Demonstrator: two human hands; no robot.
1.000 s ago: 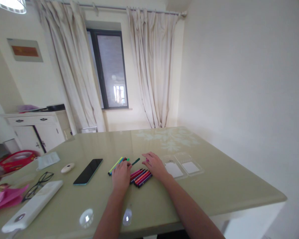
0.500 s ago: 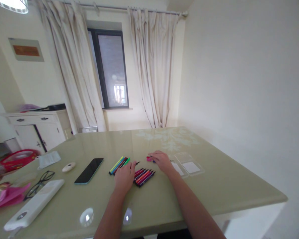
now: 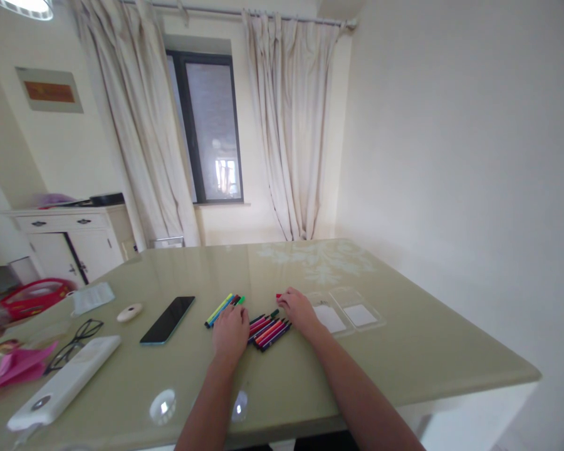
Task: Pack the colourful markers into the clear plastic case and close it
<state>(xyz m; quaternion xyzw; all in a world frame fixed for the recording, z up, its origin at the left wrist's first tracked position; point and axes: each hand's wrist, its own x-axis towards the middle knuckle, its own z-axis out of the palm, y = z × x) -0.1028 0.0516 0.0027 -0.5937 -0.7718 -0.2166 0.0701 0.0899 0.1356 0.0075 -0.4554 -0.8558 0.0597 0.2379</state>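
Note:
My left hand [image 3: 232,331] rests palm down over the markers, fingers bent onto them; what the fingertips grip is hidden. Just beyond it lies a small group of markers [image 3: 222,309] in yellow-green, blue, dark red and green. Right of that hand, a row of slim red, orange and purple markers [image 3: 269,333] with dark tips lies on the table, a dark green end [image 3: 274,312] at its far side. My right hand [image 3: 297,308] is closed near the far side of this row. A small red piece [image 3: 279,295], like a marker cap, sticks out from its fingers.
Right of my right hand lies an opened clear plastic case [image 3: 380,316] with white inserts. To the left are a phone [image 3: 168,321], a round beige object [image 3: 130,313], glasses [image 3: 75,343], a long white device [image 3: 66,383], a face mask [image 3: 93,298] and pink paper [image 3: 21,368].
My left hand has shifted slightly left, and the dark tip at its fingers no longer shows there. A dark green end now shows beside the row. Less of the red and pink pieces shows at my right hand.

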